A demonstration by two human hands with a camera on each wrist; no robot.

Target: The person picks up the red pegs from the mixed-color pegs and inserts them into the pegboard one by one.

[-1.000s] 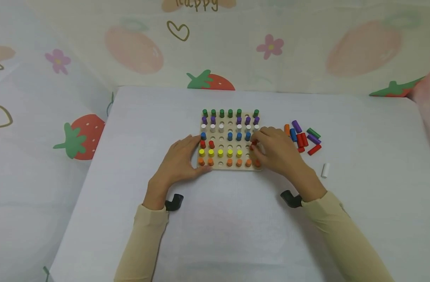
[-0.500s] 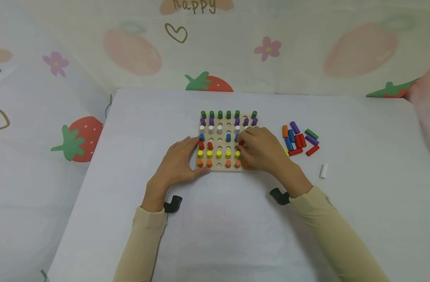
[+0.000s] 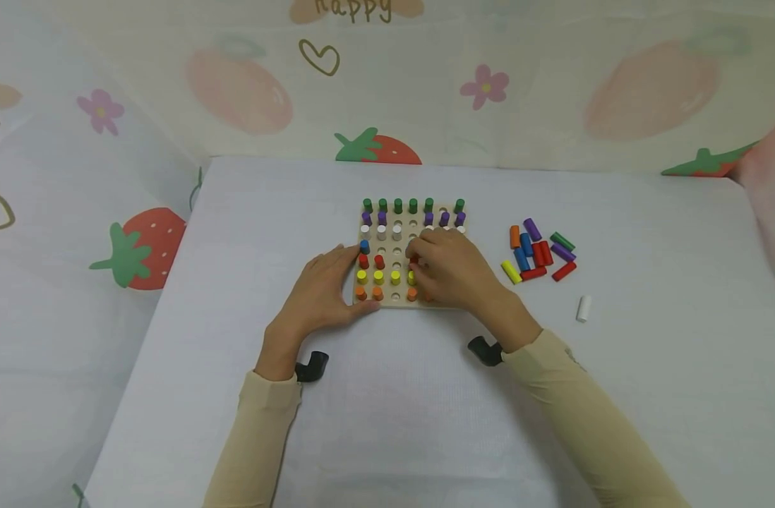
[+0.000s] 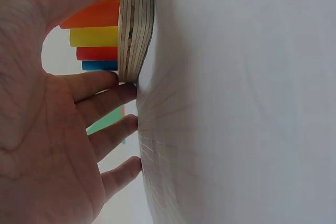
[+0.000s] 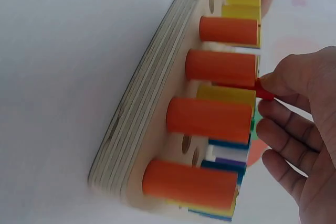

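Note:
A light wooden pegboard (image 3: 389, 264) stands on the white table, with rows of upright green, purple, white, blue, red, yellow and orange pegs. My left hand (image 3: 322, 288) frames its near left corner, thumb along the front edge and index finger touching the left side. In the left wrist view the other fingers (image 4: 113, 137) spread out with their tips on the table. Over the red row, my right hand (image 3: 454, 271) pinches a red peg (image 5: 264, 89) between thumb and fingertips. Its lower end is hidden behind orange pegs (image 5: 210, 116) in the right wrist view.
Right of the board lies a loose pile of pegs, among them a yellow peg (image 3: 511, 271), a purple peg (image 3: 532, 228) and a green peg (image 3: 562, 240). A white peg (image 3: 584, 308) lies apart, nearer the front. A strawberry-printed cloth (image 3: 387, 92) hangs behind the table.
My right hand has moved leftward along the red row with the red peg, uncovering the loose yellow peg. The left hand stays at the board's corner.

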